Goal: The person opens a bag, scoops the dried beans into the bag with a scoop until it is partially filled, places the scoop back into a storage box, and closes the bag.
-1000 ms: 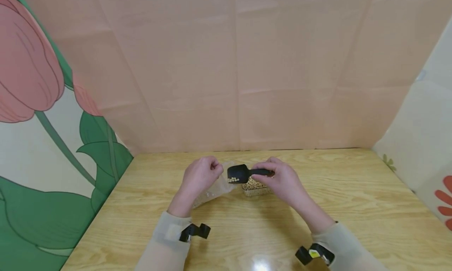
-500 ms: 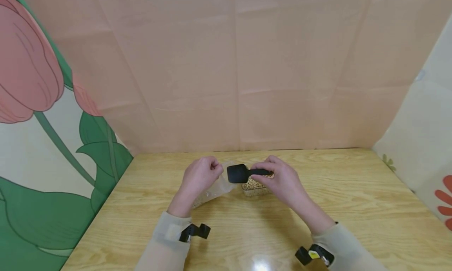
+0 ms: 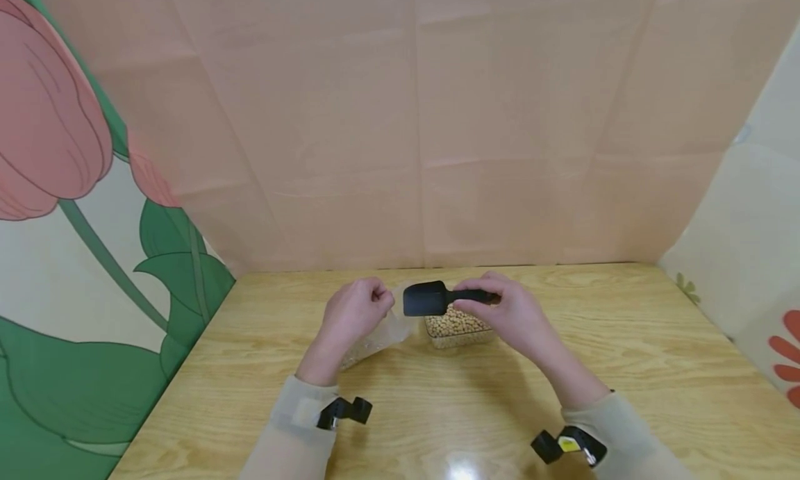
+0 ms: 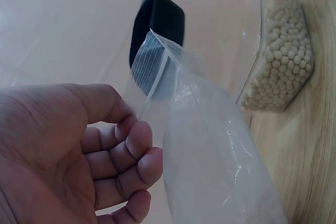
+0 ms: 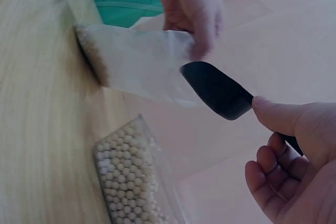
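My left hand (image 3: 357, 317) pinches the mouth edge of a clear zip bag (image 4: 210, 150), which stands upright on the table. Pale round beans show in the bag's bottom in the right wrist view. My right hand (image 3: 514, 317) grips the handle of a black scoop (image 3: 426, 299) between thumb and fingers. The scoop's bowl is tilted by the bag's mouth, and no beans show in it. Whether it touches the bag I cannot tell. Below the scoop and right hand sits a clear plastic box (image 3: 462, 341) filled with pale round beans (image 5: 126, 177).
The wood-grain table (image 3: 412, 424) runs back to a pinkish cloth wall (image 3: 419, 133). A wall panel with tulips (image 3: 50, 105) is at the left, and a pale panel (image 3: 750, 223) at the right. Small black devices (image 3: 344, 412) are strapped on both sleeves.
One second ago beans lay in the scoop; half a second ago none showed. The scoop and right hand have since shifted slightly up and right. My left hand stays almost still.
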